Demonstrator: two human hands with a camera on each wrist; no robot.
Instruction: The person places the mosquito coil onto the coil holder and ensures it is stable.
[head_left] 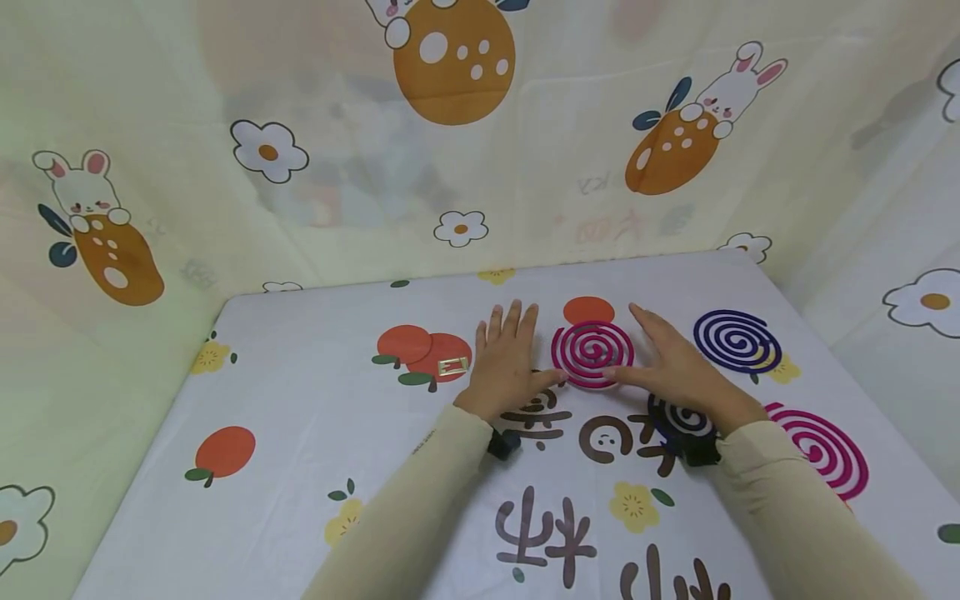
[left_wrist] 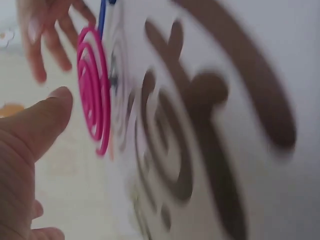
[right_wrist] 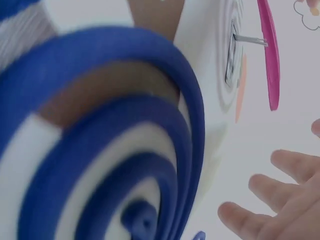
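Note:
A pink mosquito coil (head_left: 594, 350) lies level between the two hands. In the right wrist view this pink coil (right_wrist: 271, 55) appears edge-on, raised above the tabletop on a small metal stand (right_wrist: 252, 40). My left hand (head_left: 506, 362) is just left of it, fingers spread and pointing forward, thumb toward the coil's near left edge. My right hand (head_left: 686, 367) is on the other side, fingers extended, its thumb overlapping the coil's right rim in the head view. Neither hand grips anything. In the left wrist view, my left thumb (left_wrist: 47, 117) shows apart from the coil (left_wrist: 92, 90).
A dark blue coil (head_left: 737, 342) lies at the back right. Another dark coil (head_left: 682, 421) is partly hidden under my right wrist, and a second pink coil (head_left: 813, 454) sits beyond the right forearm. A small gold metal stand (head_left: 453, 366) lies left of my left hand.

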